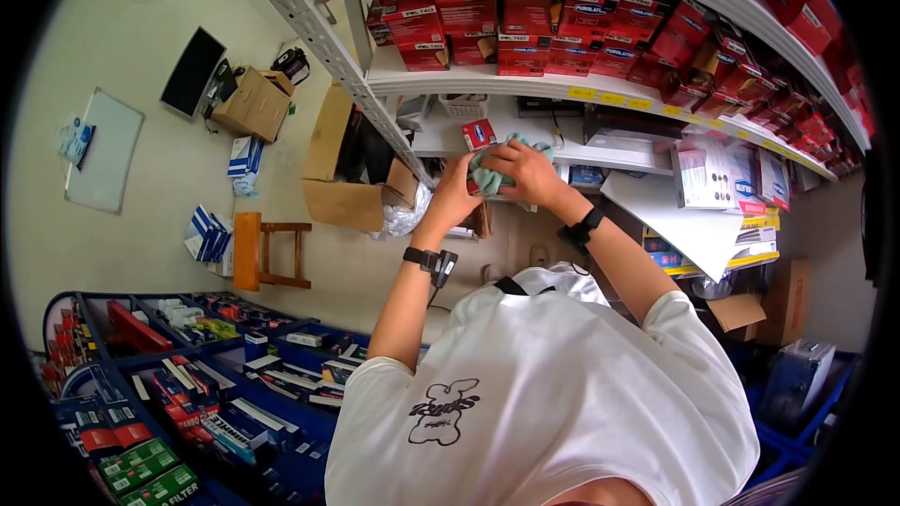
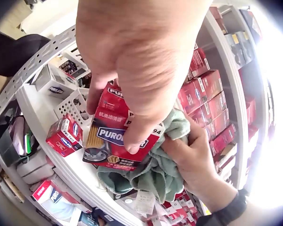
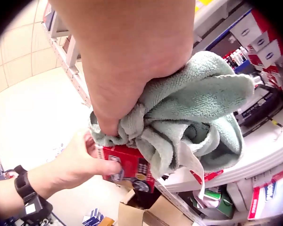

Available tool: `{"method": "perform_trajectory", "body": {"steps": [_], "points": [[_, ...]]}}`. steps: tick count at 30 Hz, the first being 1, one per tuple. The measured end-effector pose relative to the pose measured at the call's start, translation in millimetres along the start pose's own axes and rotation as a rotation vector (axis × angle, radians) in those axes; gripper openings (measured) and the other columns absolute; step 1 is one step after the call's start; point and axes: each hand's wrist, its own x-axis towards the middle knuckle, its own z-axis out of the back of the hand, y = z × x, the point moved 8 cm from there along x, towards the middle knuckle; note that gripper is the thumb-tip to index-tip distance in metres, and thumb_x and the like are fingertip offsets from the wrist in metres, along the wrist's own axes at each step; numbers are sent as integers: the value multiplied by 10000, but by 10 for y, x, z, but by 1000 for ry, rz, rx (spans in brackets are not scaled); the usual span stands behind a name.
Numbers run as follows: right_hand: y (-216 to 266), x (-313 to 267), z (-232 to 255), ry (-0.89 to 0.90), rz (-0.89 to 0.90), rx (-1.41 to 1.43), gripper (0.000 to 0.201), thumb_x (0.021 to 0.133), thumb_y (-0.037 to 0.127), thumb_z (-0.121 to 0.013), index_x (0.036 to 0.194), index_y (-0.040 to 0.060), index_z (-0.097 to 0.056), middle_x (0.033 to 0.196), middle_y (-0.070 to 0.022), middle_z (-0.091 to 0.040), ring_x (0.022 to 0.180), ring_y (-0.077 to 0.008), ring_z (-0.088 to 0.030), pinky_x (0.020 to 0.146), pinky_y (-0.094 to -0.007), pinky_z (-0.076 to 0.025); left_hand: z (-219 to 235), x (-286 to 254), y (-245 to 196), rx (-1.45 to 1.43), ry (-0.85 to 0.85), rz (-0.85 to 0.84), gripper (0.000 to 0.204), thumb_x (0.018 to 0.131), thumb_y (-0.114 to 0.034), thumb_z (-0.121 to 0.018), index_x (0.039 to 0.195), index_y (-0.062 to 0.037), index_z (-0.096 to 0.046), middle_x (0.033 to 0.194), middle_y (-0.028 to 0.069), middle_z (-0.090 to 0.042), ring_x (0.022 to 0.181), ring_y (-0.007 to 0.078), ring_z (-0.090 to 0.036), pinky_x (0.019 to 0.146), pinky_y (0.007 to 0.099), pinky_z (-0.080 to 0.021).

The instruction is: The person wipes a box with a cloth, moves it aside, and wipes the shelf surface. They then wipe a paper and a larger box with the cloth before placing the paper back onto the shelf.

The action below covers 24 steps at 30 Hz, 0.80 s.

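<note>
The left hand (image 1: 454, 195) (image 2: 137, 61) grips a red Purolator box (image 2: 114, 136) (image 3: 127, 165), its thumb lying across the printed face in the left wrist view. In the right hand (image 1: 531, 174) (image 2: 193, 162) (image 3: 127, 84) is a bunched green cloth (image 2: 155, 174) (image 3: 193, 113), pressed against the side of the box. A white label hangs from the cloth. Another red box (image 1: 478, 135) (image 2: 65, 135) stands on the white shelf just beyond the hands.
Above the hands, a shelf (image 1: 487, 84) carries rows of red boxes (image 1: 469, 9). A white basket (image 1: 464, 106) sits behind the lone box. Left of the hands is an open carton (image 1: 342, 201); a wooden stool (image 1: 247, 253) and blue bins of boxes (image 1: 225, 394) lie farther left and below.
</note>
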Motion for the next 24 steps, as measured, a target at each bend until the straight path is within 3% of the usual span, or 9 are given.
{"method": "perform_trajectory", "body": {"steps": [2, 8, 15, 19, 20, 22, 23, 24], "points": [[-225, -48, -74, -17, -115, -13, 537, 656, 169, -804, 1181, 170, -692, 1215, -1, -640, 1059, -266, -603, 817, -417, -568, 88, -12, -48, 19, -5, 23, 789, 751, -128, -841, 1415, -63, -420, 1359, 190, -531, 1257, 395, -527, 1042, 453, -462], [-372, -94, -257, 106, -100, -97, 483, 689, 208, -796, 1159, 162, -695, 1197, 6, -638, 1046, -254, -608, 816, -416, -574, 200, -9, -6, 104, -15, 22, 785, 743, -90, -834, 1419, -95, -436, 1361, 171, -525, 1288, 382, -495, 1069, 443, -441], [-76, -4, -479, 261, 28, -14, 516, 697, 241, -792, 1190, 142, -677, 1292, -54, -609, 1180, -306, -596, 893, -443, -557, 528, -54, -28, 247, -164, 70, 755, 754, -118, -827, 1412, -86, -459, 1340, 146, -536, 1252, 379, -506, 1050, 449, -447], [64, 235, -472, 192, 159, 29, 510, 702, 248, -775, 1194, 152, -679, 1360, -76, -567, 1193, -317, -600, 892, -461, -556, 775, 127, -58, 379, -244, 7, 759, 740, -111, -824, 1406, -61, -463, 1300, 159, -551, 1223, 389, -514, 1032, 464, -454], [166, -27, -524, 218, 144, 43, 510, 702, 248, -775, 1194, 152, -679, 1360, -76, -567, 1193, -317, -600, 892, -461, -556, 584, -85, -40, 359, -214, 36, 760, 740, -108, -821, 1407, -60, -460, 1294, 162, -550, 1223, 392, -513, 1033, 465, -453], [92, 267, -519, 322, 115, 51, 516, 704, 274, -761, 1201, 160, -680, 1371, -94, -556, 1159, -334, -621, 879, -466, -562, 706, 22, 5, 365, -263, 48, 772, 739, -74, -809, 1424, -63, -453, 1353, 181, -474, 1256, 398, -496, 1006, 460, -477], [192, -5, -557, 357, 76, 88, 525, 707, 288, -757, 1210, 163, -677, 1368, -103, -554, 1130, -342, -633, 863, -469, -565, 502, -222, 2, 321, -221, 98, 766, 745, -81, -808, 1425, -61, -456, 1361, 189, -456, 1259, 402, -495, 1004, 462, -478], [107, 143, -525, 319, 86, 76, 533, 710, 301, -754, 1220, 165, -675, 1365, -112, -553, 1101, -351, -644, 846, -471, -568, 619, -66, -5, 327, -238, 84, 760, 751, -87, -807, 1427, -59, -459, 1370, 197, -439, 1262, 406, -494, 1001, 463, -479]]}}
